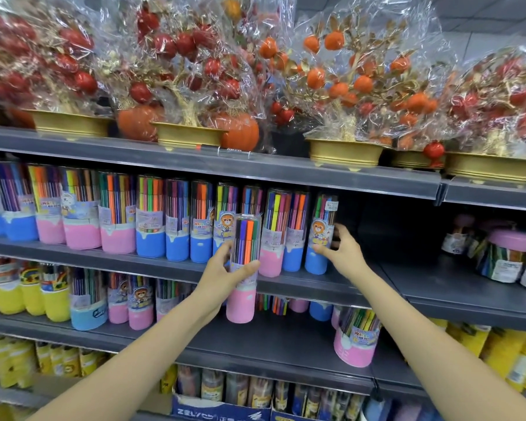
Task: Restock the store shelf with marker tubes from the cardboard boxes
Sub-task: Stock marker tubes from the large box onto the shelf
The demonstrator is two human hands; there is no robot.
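Dark grey store shelving point(195, 161); wrapped ornamental fruit trees point(176, 71) on top.

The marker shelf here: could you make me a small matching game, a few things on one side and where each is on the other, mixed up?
Things:
1. pink-based marker tube
2. blue-based marker tube
3. golden pots
4. pink-lidded jar

Places:
A. on the top shelf
B. far right of the marker shelf, past a bare stretch
C. held in the left hand, in front of the shelf
D. end of the row, touched by the right hand

Pairs: 1-C, 2-D, 3-A, 4-B
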